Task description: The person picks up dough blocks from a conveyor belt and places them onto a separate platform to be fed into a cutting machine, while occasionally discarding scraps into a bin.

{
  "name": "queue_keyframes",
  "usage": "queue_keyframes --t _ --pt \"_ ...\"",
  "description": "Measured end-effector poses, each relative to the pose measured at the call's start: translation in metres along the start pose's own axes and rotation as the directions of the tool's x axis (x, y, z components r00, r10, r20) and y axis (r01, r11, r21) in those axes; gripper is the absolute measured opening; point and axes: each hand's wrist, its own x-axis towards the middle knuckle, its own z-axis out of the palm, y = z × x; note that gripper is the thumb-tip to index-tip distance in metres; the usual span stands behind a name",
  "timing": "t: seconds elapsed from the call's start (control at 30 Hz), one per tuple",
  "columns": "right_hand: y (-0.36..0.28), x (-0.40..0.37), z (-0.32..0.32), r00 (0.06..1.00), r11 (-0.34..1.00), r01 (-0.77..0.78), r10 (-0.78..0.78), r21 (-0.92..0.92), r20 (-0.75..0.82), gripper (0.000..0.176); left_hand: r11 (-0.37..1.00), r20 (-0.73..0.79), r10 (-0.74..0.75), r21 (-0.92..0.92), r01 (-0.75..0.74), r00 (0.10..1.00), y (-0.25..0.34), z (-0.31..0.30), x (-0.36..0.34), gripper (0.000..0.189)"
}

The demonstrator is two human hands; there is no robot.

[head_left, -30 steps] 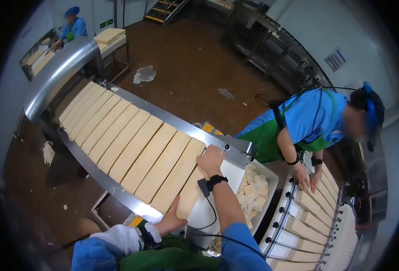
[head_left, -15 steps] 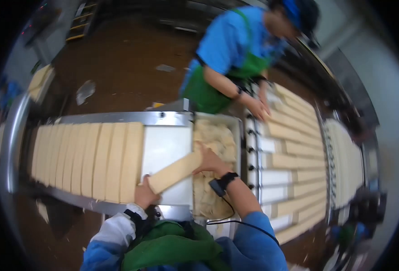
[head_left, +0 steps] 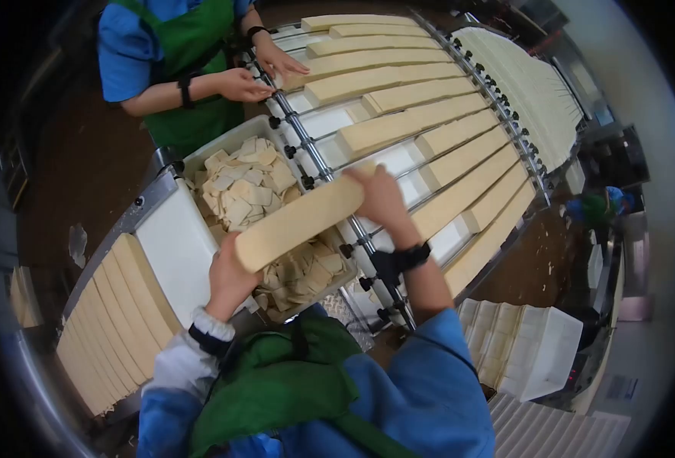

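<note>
A long, pale slab, which looks like dough, is held up at a slant over a bin of scraps. My left hand grips its near left end, with the fingers partly hidden behind it. Round the far right end, my right hand is closed, close to the metal rail of the conveyor. Below the slab, flat broken pale pieces fill the white bin. Similar slabs stand side by side on the table to the left.
Rows of pale slabs lie in lanes on the conveyor, behind a metal rail with black knobs. A co-worker's hands are at its far end. White ribbed trays stand at lower right.
My view has turned right towards the conveyor. Both hands have lifted the slab off the left table and carried it over the bin towards the rail. The co-worker's hands remain at the conveyor.
</note>
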Motion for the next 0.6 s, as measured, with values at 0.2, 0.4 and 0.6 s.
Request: queue_keyframes --t 0.2,0.4,0.6 --pt "0.154 0.078 0.017 0.969 0.972 0.021 -0.077 0.234 0.236 0.086 0.998 0.057 0.057 0.028 -0.059 0.997 0.088 0.038 0.055 0.081" --pt "0.2 0.091 0.024 0.948 0.868 -0.16 0.001 0.47 0.32 0.115 0.977 0.086 0.129 0.162 -0.141 0.988 0.135 0.062 0.097 0.086" --pt "0.156 0.052 0.024 0.99 0.986 -0.089 0.072 -0.144 -0.122 0.101 0.98 0.23 0.04 -0.197 0.006 0.972 0.131 0.136 0.139 0.095"
